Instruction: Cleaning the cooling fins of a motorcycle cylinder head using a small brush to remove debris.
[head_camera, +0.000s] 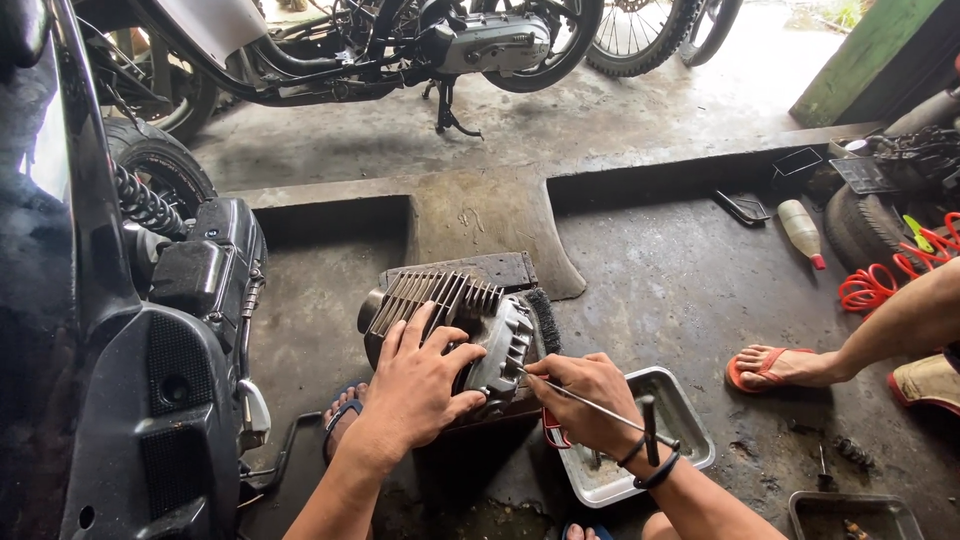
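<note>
Fingers (440, 345) of L hand (420, 385) spread on engine cylinder (450, 310); R hand (585, 400) pinching T-handle wrench (610, 412).

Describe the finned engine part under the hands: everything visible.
The engine part is a grey cast-metal cylinder head, grimy, with a row of parallel cooling fins on top and a lighter bolted cover facing the right hand. It lies tilted on a dark block on the concrete floor, beside a metal tray. The left hand rests flat on it; the right hand holds a T-handle tool with its tip at the cover.
</note>
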